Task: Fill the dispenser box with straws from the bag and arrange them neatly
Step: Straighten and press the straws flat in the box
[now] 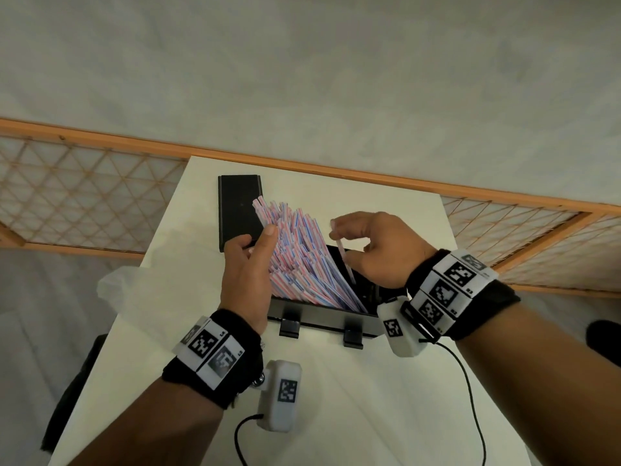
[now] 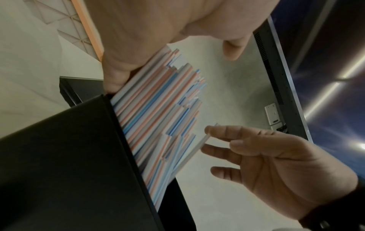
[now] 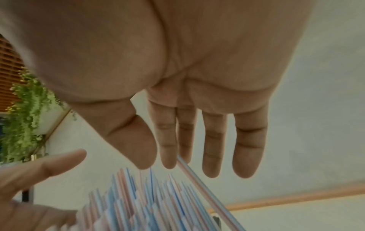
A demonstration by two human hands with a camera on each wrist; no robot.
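A black dispenser box (image 1: pixel 322 318) stands on the white table (image 1: pixel 339 408), open on top. A thick bundle of pink, blue and white striped straws (image 1: pixel 295 253) leans out of it toward the far left, its tips uneven. My left hand (image 1: pixel 255 242) holds the bundle from the left, thumb against its near side and fingers behind it. My right hand (image 1: pixel 342 243) pinches a single straw (image 1: pixel 346 265) that stands apart at the bundle's right edge, its lower end inside the box. The left wrist view shows the box wall (image 2: pixel 69 156), the straws (image 2: pixel 158 117) and the single straw (image 2: pixel 192 154).
A black lid (image 1: pixel 237 210) lies flat behind the box at the far left. A clear plastic bag (image 1: pixel 124 284) hangs over the table's left edge. A wooden lattice rail (image 1: pixel 84 196) runs behind the table. Wrist camera cables (image 1: pixel 470 398) trail over the near tabletop.
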